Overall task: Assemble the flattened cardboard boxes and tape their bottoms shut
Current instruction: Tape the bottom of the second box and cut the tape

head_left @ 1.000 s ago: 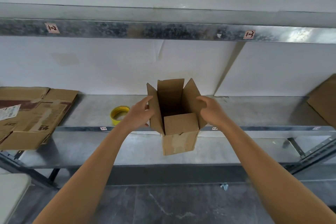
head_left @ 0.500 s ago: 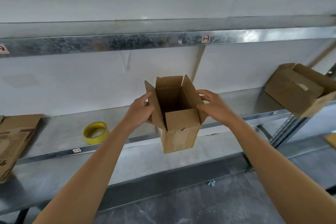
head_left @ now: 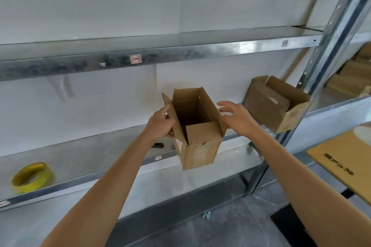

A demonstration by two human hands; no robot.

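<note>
A small upright cardboard box (head_left: 197, 146) with its top flaps standing open hangs in the air in front of the middle metal shelf (head_left: 84, 152). My left hand (head_left: 160, 124) grips its left flap and wall. My right hand (head_left: 237, 118) is at the right flap with the fingers spread; only the heel of the palm seems to touch the cardboard. A yellow roll of tape (head_left: 30, 177) lies on the shelf at the far left, well away from both hands.
Another open cardboard box (head_left: 275, 106) lies tilted on the shelf to the right. A steel upright (head_left: 321, 62) stands beyond it. Flat cardboard (head_left: 341, 164) lies at the right edge. A small black object (head_left: 157, 145) sits on the shelf behind the box.
The view has swung to the right, so the tape roll has slid far left and the second box is nearer. My right hand's fingers have lifted off the flap and spread.
</note>
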